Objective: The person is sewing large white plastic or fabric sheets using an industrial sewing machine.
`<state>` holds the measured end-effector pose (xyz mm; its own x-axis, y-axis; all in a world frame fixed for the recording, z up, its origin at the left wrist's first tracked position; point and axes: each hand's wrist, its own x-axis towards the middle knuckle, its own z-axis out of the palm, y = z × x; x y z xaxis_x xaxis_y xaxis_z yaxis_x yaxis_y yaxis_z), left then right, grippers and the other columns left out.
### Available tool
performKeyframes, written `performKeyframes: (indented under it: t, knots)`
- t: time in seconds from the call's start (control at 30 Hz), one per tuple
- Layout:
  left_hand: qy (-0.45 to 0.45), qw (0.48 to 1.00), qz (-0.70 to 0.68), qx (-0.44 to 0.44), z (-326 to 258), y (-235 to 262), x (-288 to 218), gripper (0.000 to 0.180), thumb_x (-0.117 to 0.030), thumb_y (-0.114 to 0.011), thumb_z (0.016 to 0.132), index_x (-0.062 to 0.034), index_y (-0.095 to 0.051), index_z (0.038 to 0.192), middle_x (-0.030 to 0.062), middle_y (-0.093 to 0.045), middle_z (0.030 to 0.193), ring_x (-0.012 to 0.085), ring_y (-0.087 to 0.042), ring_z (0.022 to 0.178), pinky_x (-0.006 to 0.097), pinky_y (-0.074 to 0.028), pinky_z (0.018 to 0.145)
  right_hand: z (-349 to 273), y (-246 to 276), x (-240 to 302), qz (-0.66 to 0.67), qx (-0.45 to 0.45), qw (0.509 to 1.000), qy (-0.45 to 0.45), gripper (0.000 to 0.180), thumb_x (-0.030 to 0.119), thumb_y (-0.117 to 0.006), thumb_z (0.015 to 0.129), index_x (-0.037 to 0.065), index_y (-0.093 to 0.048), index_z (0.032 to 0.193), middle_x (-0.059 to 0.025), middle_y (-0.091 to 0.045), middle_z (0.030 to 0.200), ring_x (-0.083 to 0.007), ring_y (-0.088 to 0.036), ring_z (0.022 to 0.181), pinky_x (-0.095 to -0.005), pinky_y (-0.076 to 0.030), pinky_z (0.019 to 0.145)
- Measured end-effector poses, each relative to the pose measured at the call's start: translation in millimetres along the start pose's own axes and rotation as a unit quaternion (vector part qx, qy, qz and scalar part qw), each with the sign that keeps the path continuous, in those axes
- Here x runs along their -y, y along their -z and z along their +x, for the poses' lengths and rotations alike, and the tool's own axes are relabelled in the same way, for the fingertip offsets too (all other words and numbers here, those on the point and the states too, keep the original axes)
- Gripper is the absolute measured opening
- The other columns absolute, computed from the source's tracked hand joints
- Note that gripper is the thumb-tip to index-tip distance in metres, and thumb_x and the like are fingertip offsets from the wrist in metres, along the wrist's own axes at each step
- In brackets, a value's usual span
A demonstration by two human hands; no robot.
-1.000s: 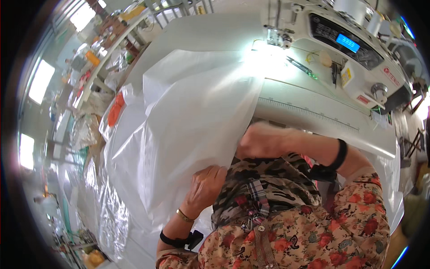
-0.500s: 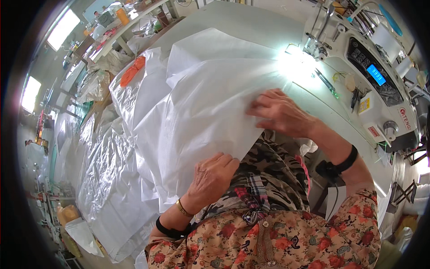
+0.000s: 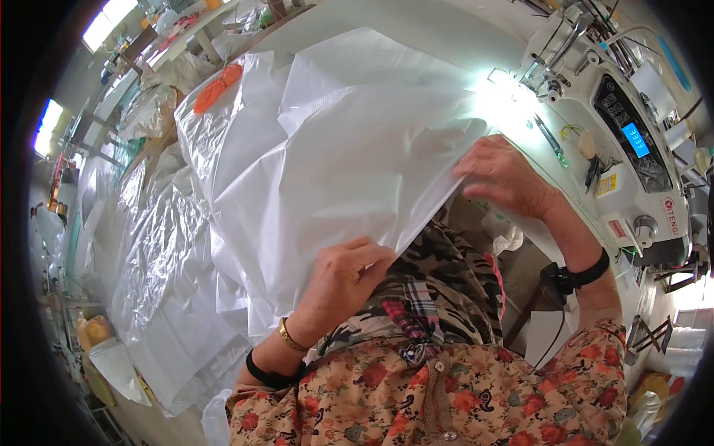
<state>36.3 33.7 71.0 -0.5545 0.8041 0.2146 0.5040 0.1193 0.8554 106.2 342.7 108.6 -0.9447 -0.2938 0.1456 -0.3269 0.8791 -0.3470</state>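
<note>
A large white sheet (image 3: pixel 342 163), smooth and slightly see-through, spreads over the table and hangs toward my lap. My left hand (image 3: pixel 347 276) pinches its near edge just above my lap. Farther right, my right hand (image 3: pixel 507 175) has its fingers curled over the same edge, close to the sewing machine's lit needle area. Between both hands the edge runs in a fairly straight slanting line. The white sewing machine (image 3: pixel 606 182) stands to the right, its lamp glaring over the sheet's far right corner.
Crumpled shiny plastic (image 3: pixel 149 253) covers the left side. An orange cloth piece (image 3: pixel 218 88) lies on it at the upper left. Thread snips (image 3: pixel 550 141) rest beside the needle area. A cluttered bench (image 3: pixel 186 37) stands at the far left.
My right hand has moved right and slightly up, and now grips the sheet's edge. The edge between my hands looks straighter. The whole view has shifted a little.
</note>
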Motion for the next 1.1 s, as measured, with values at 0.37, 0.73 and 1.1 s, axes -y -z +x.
performKeyframes:
  t: [0.37, 0.73, 1.1]
  knots:
    - [0.049, 0.998, -0.031, 0.008, -5.8, 2.5, -12.8, 0.031, 0.006, -0.058, 0.087, -0.0005, -0.065, 0.116, 0.0135, -0.058, 0.078, 0.0268, -0.056, 0.06, 0.033, -0.047, 0.06, 1.0, -15.8, -35.2, 0.059, -0.109, 0.99, -0.064, 0.014, 0.021, -0.065, 0.089, 0.008, -0.066, 0.092, -0.0042, -0.063, 0.085, -0.0241, -0.059, 0.086, -0.0371, -0.04, 0.088]
    - [-0.077, 0.978, 0.179, -0.074, 5.8, -18.6, 1.6, 0.034, -0.009, -0.075, 0.08, -0.0049, -0.068, 0.114, 0.0082, -0.052, 0.073, 0.0238, -0.052, 0.057, 0.034, -0.042, 0.053, 3.8, -25.8, -35.0, 0.037, -0.115, 0.992, -0.043, 0.015, 0.021, -0.067, 0.087, 0.006, -0.063, 0.09, -0.0049, -0.061, 0.09, -0.0248, -0.056, 0.092, -0.0387, -0.041, 0.09]
    - [-0.111, 0.969, 0.206, -0.084, 16.3, -17.8, 15.6, 0.026, -0.012, -0.074, 0.082, -0.0051, -0.067, 0.106, 0.0072, -0.061, 0.071, 0.024, -0.058, 0.057, 0.034, -0.043, 0.05, -4.2, -23.6, -16.9, -0.044, -0.101, 0.994, -0.012, 0.02, 0.021, -0.071, 0.082, 0.007, -0.067, 0.096, -0.0039, -0.059, 0.101, -0.0247, -0.055, 0.103, -0.0409, -0.039, 0.094]
